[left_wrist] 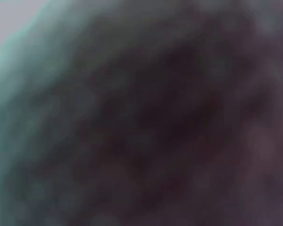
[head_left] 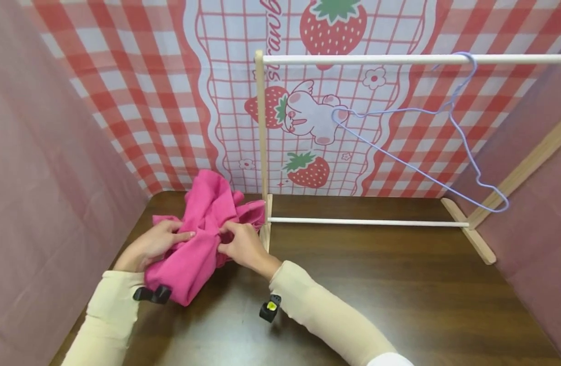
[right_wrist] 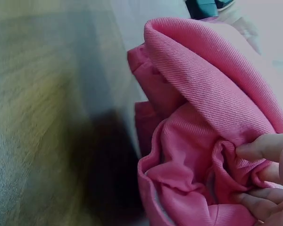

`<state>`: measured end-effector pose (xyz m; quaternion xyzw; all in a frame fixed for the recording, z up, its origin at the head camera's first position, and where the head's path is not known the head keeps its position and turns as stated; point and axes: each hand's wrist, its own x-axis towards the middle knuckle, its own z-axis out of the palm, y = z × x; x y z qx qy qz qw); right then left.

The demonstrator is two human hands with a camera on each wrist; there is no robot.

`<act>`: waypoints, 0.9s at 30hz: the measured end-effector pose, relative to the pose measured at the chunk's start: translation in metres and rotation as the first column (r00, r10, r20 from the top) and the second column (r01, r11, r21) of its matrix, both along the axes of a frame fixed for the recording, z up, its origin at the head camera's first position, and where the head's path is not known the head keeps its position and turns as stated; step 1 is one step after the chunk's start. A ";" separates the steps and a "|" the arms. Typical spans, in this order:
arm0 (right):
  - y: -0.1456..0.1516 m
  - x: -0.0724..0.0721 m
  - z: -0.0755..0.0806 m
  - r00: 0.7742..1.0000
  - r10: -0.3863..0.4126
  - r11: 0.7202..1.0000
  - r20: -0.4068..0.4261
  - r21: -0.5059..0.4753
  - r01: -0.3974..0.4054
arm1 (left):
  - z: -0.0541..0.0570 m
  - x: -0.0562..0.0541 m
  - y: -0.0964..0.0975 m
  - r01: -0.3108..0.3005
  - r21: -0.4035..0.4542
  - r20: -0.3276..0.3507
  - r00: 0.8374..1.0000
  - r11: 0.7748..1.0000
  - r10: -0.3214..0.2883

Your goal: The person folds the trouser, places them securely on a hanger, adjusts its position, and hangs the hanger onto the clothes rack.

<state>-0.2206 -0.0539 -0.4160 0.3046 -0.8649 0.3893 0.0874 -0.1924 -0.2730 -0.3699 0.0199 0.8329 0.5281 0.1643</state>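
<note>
A bunched pink garment [head_left: 189,264] of ribbed, twill-like cloth lies in folds at the left of the table, between both hands. My left hand [head_left: 154,244] grips its left side, thumb over the folds and some fingers hidden in the cloth. On the right side, my right hand [head_left: 246,246] pinches a fold near the middle. The right wrist view shows the fingers [right_wrist: 264,148] of that hand gathering the pink cloth [right_wrist: 203,89], with an open edge hanging below. The left wrist view is dark and blurred.
A wooden rack post [head_left: 262,132] stands close beside the garment's right end. From the rack's white top rail [head_left: 353,59] hangs a lilac wire hanger [head_left: 408,165]. A lower white rail [head_left: 367,222] runs above the brown table [head_left: 376,290]. Pink curtains hang at both sides.
</note>
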 end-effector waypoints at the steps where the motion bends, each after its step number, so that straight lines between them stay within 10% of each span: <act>1: 0.002 0.003 0.002 1.000 -0.003 1.000 -0.005 -0.006 0.003 | 0.002 0.004 0.001 -0.001 -0.017 -0.016 1.000 1.000 0.001; 10: 0.014 0.031 0.028 0.994 0.039 0.999 -0.104 -0.017 -0.041 | 0.026 0.041 0.011 -0.026 -0.196 -0.178 0.984 0.980 -0.009; 27: 0.057 0.063 0.063 0.983 0.047 0.998 -0.178 -0.025 -0.052 | 0.039 0.073 0.044 -0.013 0.011 -0.147 0.989 1.000 0.015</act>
